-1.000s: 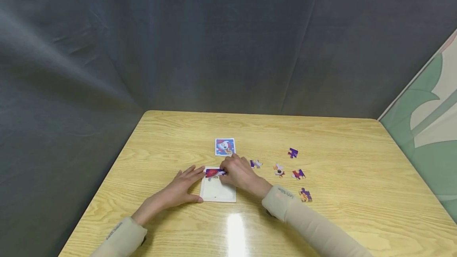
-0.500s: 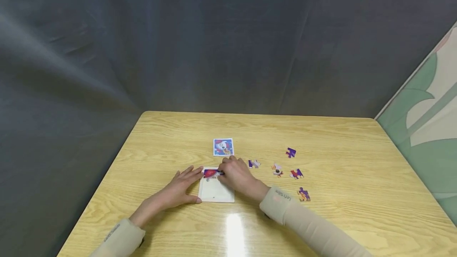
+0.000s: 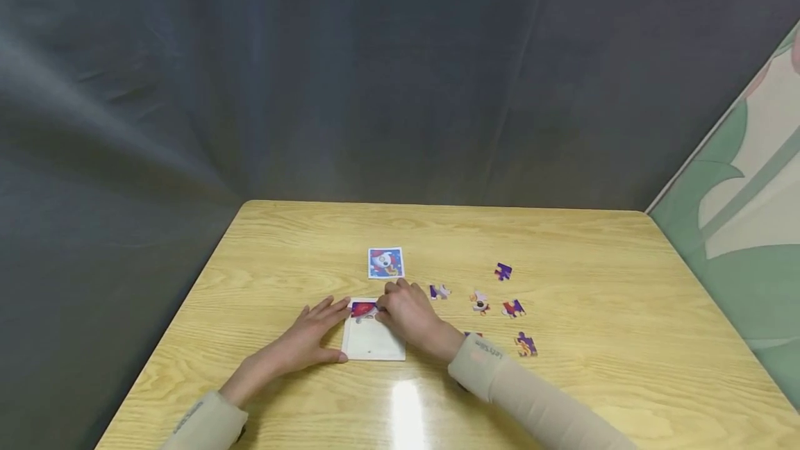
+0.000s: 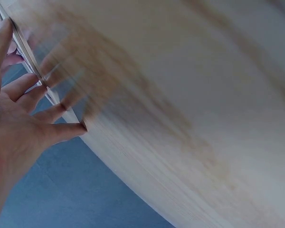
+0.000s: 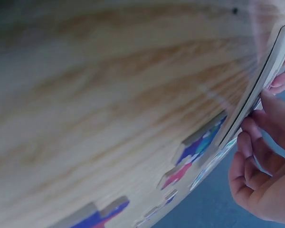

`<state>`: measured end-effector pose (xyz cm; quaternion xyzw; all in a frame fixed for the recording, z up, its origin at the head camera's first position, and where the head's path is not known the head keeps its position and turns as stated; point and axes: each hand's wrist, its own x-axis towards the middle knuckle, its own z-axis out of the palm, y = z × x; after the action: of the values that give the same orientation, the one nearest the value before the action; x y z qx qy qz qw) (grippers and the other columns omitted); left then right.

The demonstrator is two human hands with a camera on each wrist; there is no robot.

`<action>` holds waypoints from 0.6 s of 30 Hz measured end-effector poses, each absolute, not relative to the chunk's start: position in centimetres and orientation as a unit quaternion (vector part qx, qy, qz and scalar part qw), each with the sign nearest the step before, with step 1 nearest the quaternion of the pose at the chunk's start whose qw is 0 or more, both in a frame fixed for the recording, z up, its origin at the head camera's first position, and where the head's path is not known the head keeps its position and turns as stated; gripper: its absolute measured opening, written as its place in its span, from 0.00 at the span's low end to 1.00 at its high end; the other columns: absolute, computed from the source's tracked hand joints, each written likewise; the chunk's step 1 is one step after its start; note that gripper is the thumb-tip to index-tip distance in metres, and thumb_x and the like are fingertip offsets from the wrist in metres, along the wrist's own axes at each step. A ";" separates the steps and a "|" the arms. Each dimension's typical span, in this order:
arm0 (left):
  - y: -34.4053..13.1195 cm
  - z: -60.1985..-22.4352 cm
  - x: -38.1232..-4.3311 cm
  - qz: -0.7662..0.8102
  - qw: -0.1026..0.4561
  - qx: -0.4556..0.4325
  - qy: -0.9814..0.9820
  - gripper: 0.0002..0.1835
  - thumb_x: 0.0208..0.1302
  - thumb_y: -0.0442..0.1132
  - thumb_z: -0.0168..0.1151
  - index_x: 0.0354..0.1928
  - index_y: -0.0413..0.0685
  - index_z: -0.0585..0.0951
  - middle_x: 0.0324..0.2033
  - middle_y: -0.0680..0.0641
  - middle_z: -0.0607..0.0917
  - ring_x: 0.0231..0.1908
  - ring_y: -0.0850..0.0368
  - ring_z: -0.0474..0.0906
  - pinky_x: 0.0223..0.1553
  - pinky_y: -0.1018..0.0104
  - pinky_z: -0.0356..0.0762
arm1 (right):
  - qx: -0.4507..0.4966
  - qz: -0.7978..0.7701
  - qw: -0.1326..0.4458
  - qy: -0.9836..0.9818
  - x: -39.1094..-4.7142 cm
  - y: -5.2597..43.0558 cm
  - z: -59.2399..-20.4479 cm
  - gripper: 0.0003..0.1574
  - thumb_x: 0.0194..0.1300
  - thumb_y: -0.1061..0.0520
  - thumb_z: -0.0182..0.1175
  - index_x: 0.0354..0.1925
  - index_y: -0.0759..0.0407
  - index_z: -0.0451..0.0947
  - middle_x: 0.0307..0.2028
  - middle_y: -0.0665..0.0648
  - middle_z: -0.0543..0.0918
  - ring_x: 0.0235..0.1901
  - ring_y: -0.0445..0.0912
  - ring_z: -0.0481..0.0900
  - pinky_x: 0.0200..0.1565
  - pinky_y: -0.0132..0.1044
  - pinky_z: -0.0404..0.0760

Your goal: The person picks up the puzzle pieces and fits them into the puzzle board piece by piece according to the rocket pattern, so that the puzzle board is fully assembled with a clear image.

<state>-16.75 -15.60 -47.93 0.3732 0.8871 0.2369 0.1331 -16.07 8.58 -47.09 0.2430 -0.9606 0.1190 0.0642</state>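
Note:
A white square puzzle tray lies on the table in the head view, with a red and purple jigsaw piece in its upper left corner. My left hand rests against the tray's left side, fingers spread, with the thumb near the lower corner. At the tray's top edge, the curled fingers of my right hand pinch a jigsaw piece, mostly hidden by the fingertips. The right wrist view shows this hand at the tray's edge; the left wrist view shows my left hand touching the tray's side.
Several loose jigsaw pieces, such as a purple one and a purple and orange one, lie right of the tray. A square picture card of a white dog lies behind it. Dark curtain hangs past the wooden table.
My right hand has shifted slightly left along the tray's top edge, still pinching the piece. Another loose piece now shows beside the right sleeve. My left hand stays against the tray.

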 end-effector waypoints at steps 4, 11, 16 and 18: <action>-15.8 -48.0 -16.9 0.238 0.131 0.372 0.888 0.44 0.55 0.55 0.68 0.68 0.39 0.66 0.72 0.41 0.60 0.70 0.33 0.49 0.62 0.25 0.43 | 0.242 0.139 0.068 -0.958 -16.3 8.6 -47.2 0.13 0.59 0.49 0.68 0.40 0.54 0.86 0.33 0.49 0.81 0.33 0.44 0.73 0.36 0.37 0.76; -15.9 -47.9 -16.8 0.236 0.129 0.372 0.888 0.44 0.55 0.56 0.68 0.68 0.39 0.66 0.72 0.41 0.60 0.70 0.33 0.49 0.62 0.25 0.43 | 0.250 0.178 0.106 -0.946 -16.2 10.5 -46.0 0.13 0.61 0.51 0.67 0.41 0.58 0.85 0.34 0.52 0.82 0.34 0.45 0.76 0.35 0.38 0.77; -15.8 -47.9 -16.6 0.230 0.125 0.374 0.890 0.44 0.55 0.56 0.68 0.69 0.39 0.66 0.72 0.41 0.60 0.70 0.33 0.49 0.62 0.25 0.43 | 0.228 0.210 0.138 -0.941 -16.2 13.4 -45.0 0.15 0.60 0.54 0.68 0.43 0.61 0.84 0.36 0.54 0.85 0.34 0.46 0.78 0.35 0.37 0.79; -15.7 -47.9 -16.6 0.228 0.123 0.375 0.890 0.44 0.55 0.57 0.68 0.69 0.39 0.66 0.72 0.41 0.59 0.70 0.33 0.49 0.62 0.25 0.43 | 0.208 0.228 0.140 -0.941 -16.1 14.8 -44.7 0.15 0.60 0.55 0.68 0.44 0.61 0.84 0.38 0.55 0.85 0.34 0.46 0.78 0.34 0.37 0.79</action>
<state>-16.63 -15.74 -47.94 0.3749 0.8902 0.2278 0.1228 -16.14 14.75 -44.70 0.2076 -0.9408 0.2283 0.1402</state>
